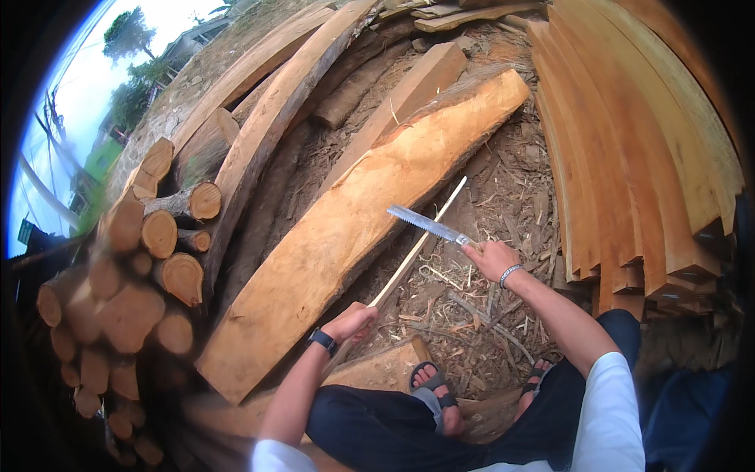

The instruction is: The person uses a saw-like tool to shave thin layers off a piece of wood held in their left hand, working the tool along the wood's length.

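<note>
My left hand (351,322) is closed round the lower end of a long, thin, pale wooden stick (408,262), which slants up and away to the right. In my right hand (493,259) is the handle of a hand saw (425,223); its fingers are wrapped round it. The saw's toothed metal blade points left and crosses over the stick near its middle. Whether the blade touches the stick I cannot tell. The handle is mostly hidden by my fingers. Just beyond both hands lies a broad, rough-cut wooden slab (338,228) with bark along its edge.
Cut logs (130,318) are piled at the left. Long sawn planks (621,149) are stacked at the right. Wood chips and twigs (472,315) litter the ground by my sandalled feet (435,385). More thick timbers (291,102) lie at the far left.
</note>
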The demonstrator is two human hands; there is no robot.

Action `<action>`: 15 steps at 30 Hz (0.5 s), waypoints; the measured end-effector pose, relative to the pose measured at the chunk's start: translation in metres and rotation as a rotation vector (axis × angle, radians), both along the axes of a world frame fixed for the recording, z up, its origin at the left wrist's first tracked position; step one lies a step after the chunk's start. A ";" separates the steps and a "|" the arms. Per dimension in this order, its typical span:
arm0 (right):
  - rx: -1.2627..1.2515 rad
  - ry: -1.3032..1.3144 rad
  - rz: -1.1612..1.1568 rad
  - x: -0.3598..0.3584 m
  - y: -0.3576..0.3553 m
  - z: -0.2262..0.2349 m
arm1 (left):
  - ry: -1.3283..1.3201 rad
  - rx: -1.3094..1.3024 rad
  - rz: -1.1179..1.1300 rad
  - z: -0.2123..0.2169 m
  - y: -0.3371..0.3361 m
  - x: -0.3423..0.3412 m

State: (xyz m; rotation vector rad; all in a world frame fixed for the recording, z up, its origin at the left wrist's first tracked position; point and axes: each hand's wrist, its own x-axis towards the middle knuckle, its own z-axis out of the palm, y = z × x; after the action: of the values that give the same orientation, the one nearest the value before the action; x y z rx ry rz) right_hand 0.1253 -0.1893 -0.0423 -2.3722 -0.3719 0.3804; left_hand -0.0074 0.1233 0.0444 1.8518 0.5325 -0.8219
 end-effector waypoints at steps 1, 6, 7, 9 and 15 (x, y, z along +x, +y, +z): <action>0.010 -0.007 0.003 -0.001 -0.001 0.001 | -0.005 0.021 0.004 0.001 0.000 -0.001; -0.031 -0.048 0.131 -0.027 0.025 0.001 | -0.011 0.022 0.022 -0.006 0.005 -0.003; -0.028 -0.045 0.047 -0.018 0.016 0.003 | -0.021 0.032 0.008 -0.003 0.003 -0.002; -0.024 0.028 -0.031 0.003 -0.007 0.005 | -0.042 0.052 -0.010 0.000 0.000 -0.001; -0.015 -0.049 0.131 -0.025 0.026 0.004 | -0.055 0.024 -0.002 -0.005 0.005 -0.003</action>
State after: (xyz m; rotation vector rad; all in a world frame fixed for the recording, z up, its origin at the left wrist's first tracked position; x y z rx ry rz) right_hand 0.0999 -0.1634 -0.0386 -2.3825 -0.5511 0.3872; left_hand -0.0105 0.1279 0.0395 1.8920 0.5078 -0.7665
